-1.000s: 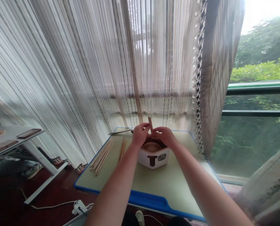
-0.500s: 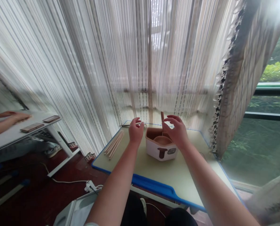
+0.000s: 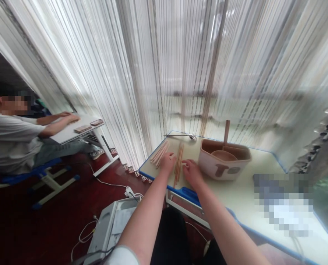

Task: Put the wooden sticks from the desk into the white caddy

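Observation:
My left hand (image 3: 168,163) and my right hand (image 3: 190,171) rest low on the pale green table (image 3: 243,195), on either side of a pair of wooden chopsticks (image 3: 178,164). The fingers of both hands curl toward the sticks; motion blur hides whether they grip them. A second bundle of chopsticks (image 3: 159,152) lies to the left of my left hand. To the right stands a white and brown utensil holder (image 3: 223,161) with a wooden spoon (image 3: 226,133) upright in it.
A metal utensil (image 3: 180,135) lies at the table's far edge by the striped curtains (image 3: 164,66). At the left a person (image 3: 11,136) sits at a white desk (image 3: 72,132). A power strip (image 3: 130,192) and a grey box (image 3: 111,228) lie on the dark floor.
Both hands left the holder and dropped to the chopsticks on the left part of the table. The camera swung left, bringing the seated person into view.

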The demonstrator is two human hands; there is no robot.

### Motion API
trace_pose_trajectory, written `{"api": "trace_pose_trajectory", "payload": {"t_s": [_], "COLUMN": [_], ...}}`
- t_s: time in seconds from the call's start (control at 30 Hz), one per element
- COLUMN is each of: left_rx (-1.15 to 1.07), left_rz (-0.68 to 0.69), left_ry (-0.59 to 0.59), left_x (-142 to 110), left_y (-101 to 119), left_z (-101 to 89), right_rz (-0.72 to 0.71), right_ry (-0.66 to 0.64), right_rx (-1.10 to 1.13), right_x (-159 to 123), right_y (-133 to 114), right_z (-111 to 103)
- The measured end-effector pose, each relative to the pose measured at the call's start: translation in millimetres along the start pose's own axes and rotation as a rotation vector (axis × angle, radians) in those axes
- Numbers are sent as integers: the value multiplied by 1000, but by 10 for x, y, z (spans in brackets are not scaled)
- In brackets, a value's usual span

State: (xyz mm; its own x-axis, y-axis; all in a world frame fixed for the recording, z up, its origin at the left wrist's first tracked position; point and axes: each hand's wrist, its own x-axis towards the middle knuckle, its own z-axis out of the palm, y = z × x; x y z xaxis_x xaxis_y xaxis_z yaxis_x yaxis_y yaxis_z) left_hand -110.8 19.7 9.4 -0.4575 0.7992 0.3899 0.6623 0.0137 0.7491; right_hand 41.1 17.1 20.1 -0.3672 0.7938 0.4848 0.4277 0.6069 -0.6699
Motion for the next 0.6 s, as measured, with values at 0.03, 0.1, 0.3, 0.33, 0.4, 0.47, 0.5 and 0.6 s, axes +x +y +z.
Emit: {"api": "trace_pose_trajectory", "payload": {"t_s": [0.03,0.1,0.3,0.33,0.4,0.47,0.5,0.6], "left_rx": [32,87,217,223,229,232,236,242], "left_rz": [11,24,18,15,5,-6,-9,-8], "left_ry": [-25,-59,-115,-109,-98,-87,-81,-64], "left_x": [-17,-36,-44,-43,-42,-44,-47,-59], "left_y": [-10,-4,24,24,23,24,25,29], "left_z": [1,0,4,5,8,11,13,22], "right_rz": [-5,-31,-60,-54,-39,-25,-17,6], "right_ry": [-24,-65,-118,-114,-107,-107,-102,-77], "right_rx": [-32,-81,-165,-171,-167,-151,-140,-90], "right_x": [-10,-22,-44,-47,-49,-48,-47,-42], "right_y": [48,93,58,54,54,56,57,60], "right_z": [51,100,94,92,87,80,75,53]}}
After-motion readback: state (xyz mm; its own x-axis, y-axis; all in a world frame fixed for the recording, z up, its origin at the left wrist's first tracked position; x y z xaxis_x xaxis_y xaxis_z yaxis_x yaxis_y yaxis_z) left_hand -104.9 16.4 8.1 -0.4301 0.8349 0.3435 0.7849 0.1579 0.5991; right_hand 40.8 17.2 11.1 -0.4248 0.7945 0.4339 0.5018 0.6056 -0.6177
